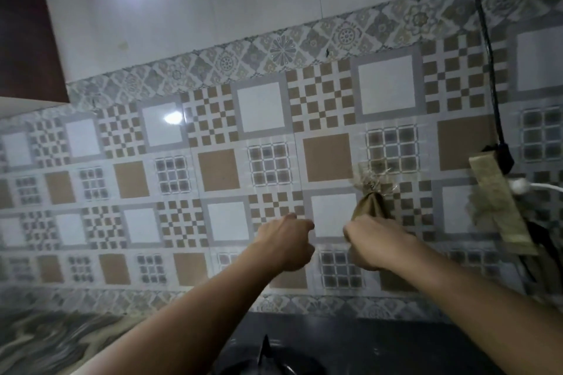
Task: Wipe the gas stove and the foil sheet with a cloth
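My right hand [374, 243] is raised to the tiled wall and grips an olive-brown cloth [370, 204], whose frayed end sticks up above my knuckles. Just left of it, my left hand [286, 243] is held at the wall with its fingers curled into a fist, and nothing shows in it. The lower wall tiles [341, 271] look glossy and hazy, as if under a thin clear sheet, but its edges are not plain. The black gas stove [380, 341] lies below my arms at the bottom edge, with one pan-support prong [265, 350] poking up.
A black cable [487, 49] hangs down the wall on the right to a greenish board [499, 207] with a white plug [519, 186]. A dark cabinet [27, 33] fills the upper left. A veined stone counter [51, 341] lies at the lower left.
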The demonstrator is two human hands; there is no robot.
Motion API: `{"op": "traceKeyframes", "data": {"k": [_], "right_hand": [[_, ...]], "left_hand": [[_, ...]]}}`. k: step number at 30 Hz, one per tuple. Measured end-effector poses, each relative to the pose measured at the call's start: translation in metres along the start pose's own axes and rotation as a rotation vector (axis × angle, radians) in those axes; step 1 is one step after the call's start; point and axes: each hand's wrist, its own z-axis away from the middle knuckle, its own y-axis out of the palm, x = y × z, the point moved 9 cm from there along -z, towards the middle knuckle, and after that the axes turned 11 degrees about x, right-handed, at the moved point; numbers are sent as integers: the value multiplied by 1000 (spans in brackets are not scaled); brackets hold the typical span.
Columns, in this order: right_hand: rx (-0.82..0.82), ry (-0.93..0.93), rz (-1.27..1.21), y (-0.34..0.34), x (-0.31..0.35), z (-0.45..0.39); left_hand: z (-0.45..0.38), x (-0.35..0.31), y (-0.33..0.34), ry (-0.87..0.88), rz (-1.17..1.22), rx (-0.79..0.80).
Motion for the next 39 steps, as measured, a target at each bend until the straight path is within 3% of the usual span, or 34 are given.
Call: {"op": "traceKeyframes", "data": {"k": [7,11,17,25,34,39], "right_hand": [[64,-251,148,-6,142,48],[159,-388,198,0,227,67],[135,-594,111,5,355,107],[500,-823,289,119,502,158],[575,-737,197,168,558,83],[604,-634,227,219,571,23]], "left_hand": [[125,88,33,-73,142,65],[210,174,70,-208,259,189],[325,276,123,-419,410,269],[462,364,248,-696,588,395],[558,407,346,-1061,608,532],[561,421,364,-1138,644,532]]}}
